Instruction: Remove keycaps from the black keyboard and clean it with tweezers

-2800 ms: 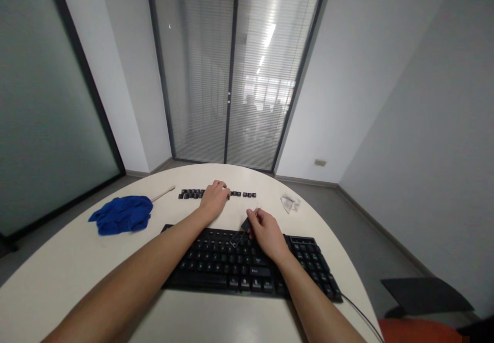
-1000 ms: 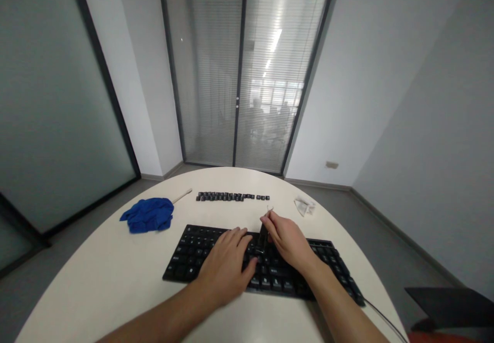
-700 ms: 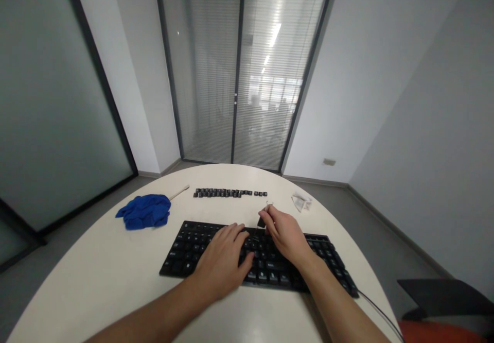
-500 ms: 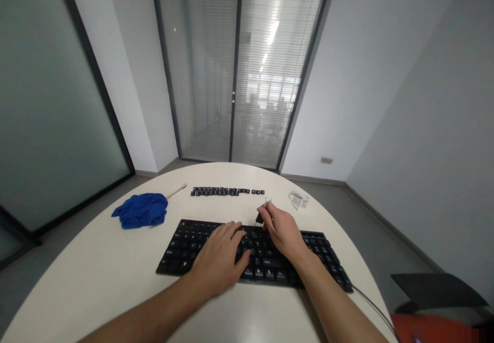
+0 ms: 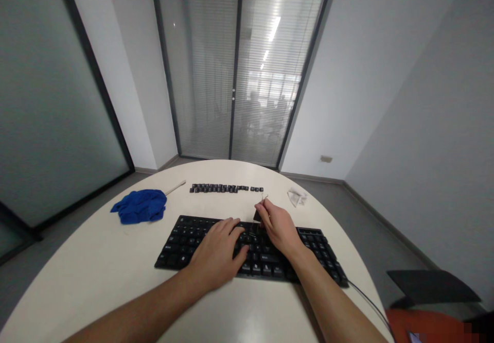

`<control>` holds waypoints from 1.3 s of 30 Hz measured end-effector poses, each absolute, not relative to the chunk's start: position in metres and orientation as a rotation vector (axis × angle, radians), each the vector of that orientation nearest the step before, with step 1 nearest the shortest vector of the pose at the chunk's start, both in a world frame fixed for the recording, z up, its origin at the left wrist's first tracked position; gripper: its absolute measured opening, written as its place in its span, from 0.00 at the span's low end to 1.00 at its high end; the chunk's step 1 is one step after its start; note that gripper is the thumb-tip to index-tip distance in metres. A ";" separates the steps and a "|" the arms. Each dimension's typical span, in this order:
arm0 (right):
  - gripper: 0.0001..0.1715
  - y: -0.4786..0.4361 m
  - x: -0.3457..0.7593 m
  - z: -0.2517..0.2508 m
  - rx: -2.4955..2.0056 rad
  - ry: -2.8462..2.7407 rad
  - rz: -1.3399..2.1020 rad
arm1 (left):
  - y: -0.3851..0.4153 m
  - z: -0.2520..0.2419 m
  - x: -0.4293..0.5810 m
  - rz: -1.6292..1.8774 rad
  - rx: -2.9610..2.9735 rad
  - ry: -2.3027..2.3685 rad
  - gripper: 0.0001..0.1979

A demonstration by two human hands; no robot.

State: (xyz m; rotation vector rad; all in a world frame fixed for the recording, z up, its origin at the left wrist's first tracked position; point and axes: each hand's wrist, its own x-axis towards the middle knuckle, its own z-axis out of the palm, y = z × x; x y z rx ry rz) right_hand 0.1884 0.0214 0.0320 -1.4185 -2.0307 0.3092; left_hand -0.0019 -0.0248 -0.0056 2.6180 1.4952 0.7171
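A black plastic keyboard point(image 5: 181, 242) is seen lying flat on a round, smooth, off-white table point(image 5: 96, 271), its long edge towards the person. The left hand point(image 5: 218, 253) is laid open and palm-down on the middle of the keyboard, the fingers spread loosely over the matte keys. The right hand point(image 5: 280, 227) is held just above the upper edge of the keyboard, its fingertips pinched shut on a small wire tool point(image 5: 263, 198). Thin, pale wire ends are seen rising above the fingers, and a small dark piece point(image 5: 257, 215) is seen at the lower end, just over the top key row. Whether that piece is a keycap or part of the tool cannot be told.

Beyond the keyboard, a straight row of loose keycaps point(image 5: 226, 189), black and blocky, is set out on the table, well apart from both hands. To the left of the row a thin, pale stick point(image 5: 175, 187) is laid at a slant, its near end beside a crumpled blue cloth point(image 5: 139, 205) with soft folds. To the right of the row a scrap of crinkled clear wrapper point(image 5: 296, 196) is found. A thin black cable point(image 5: 366, 306) is trailed from the right end of the keyboard towards the table's edge.
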 end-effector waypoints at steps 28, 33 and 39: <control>0.18 0.020 0.187 0.031 -1.327 -2.187 0.308 | -0.024 -0.006 -0.002 0.741 2.613 1.483 0.18; 0.18 0.016 0.187 0.035 -1.226 -2.312 0.262 | -0.025 -0.004 -0.002 0.687 2.623 1.492 0.19; 0.20 0.021 0.189 0.030 -1.318 -2.169 0.284 | -0.025 -0.006 -0.002 0.713 2.634 1.493 0.19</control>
